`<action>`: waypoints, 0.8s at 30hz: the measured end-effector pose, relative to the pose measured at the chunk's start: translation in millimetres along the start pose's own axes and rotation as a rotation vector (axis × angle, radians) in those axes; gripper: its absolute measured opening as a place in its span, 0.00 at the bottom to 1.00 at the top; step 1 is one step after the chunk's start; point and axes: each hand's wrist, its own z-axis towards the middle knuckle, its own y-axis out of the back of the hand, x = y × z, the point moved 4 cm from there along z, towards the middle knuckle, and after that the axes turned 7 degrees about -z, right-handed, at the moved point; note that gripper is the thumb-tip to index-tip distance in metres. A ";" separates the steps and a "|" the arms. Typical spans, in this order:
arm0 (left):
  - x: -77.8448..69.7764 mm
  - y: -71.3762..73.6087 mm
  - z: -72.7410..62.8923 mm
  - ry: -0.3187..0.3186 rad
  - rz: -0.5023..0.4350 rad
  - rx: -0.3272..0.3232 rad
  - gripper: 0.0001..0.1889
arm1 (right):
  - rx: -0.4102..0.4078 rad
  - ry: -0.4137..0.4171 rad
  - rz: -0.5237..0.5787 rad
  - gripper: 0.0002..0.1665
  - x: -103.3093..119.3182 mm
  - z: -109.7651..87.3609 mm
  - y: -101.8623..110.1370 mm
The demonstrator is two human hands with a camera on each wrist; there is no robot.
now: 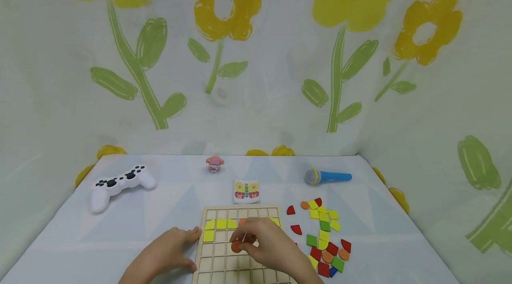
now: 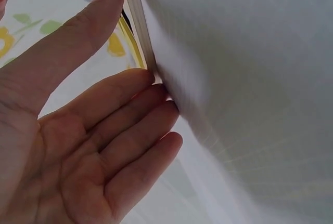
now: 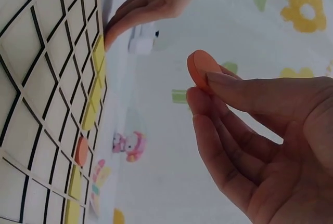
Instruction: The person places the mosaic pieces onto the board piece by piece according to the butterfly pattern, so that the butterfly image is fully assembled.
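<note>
My right hand (image 1: 266, 242) pinches an orange disc (image 3: 203, 68) between thumb and fingertips, above the wooden grid board (image 1: 220, 264). Along the board's left edge rests my left hand (image 1: 166, 248), its thumb and fingertips touching the side; in the left wrist view its fingers (image 2: 130, 135) are nearly straight. Yellow pieces (image 1: 221, 224) fill several cells of one upper row, with another yellow square (image 1: 209, 236) below the row's left end. A second orange disc (image 3: 80, 151) sits in that row between yellow pieces. My right hand hides part of the grid in the head view.
Loose red, yellow, green, orange and blue pieces (image 1: 324, 235) lie right of the board. Behind it is a butterfly pattern card (image 1: 246, 191). Farther back are a white game controller (image 1: 120, 184), a small pink figurine (image 1: 214, 164) and a blue toy microphone (image 1: 328, 176).
</note>
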 end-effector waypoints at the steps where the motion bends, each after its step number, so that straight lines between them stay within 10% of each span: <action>1: 0.2 -0.6 -0.6 0.001 0.000 0.001 0.41 | 0.000 -0.004 0.003 0.11 -1.3 0.1 -0.7; 24: -5.7 5.5 -4.5 -0.022 0.053 -0.010 0.41 | 0.080 -0.098 -0.142 0.05 -32.2 71.3 -39.6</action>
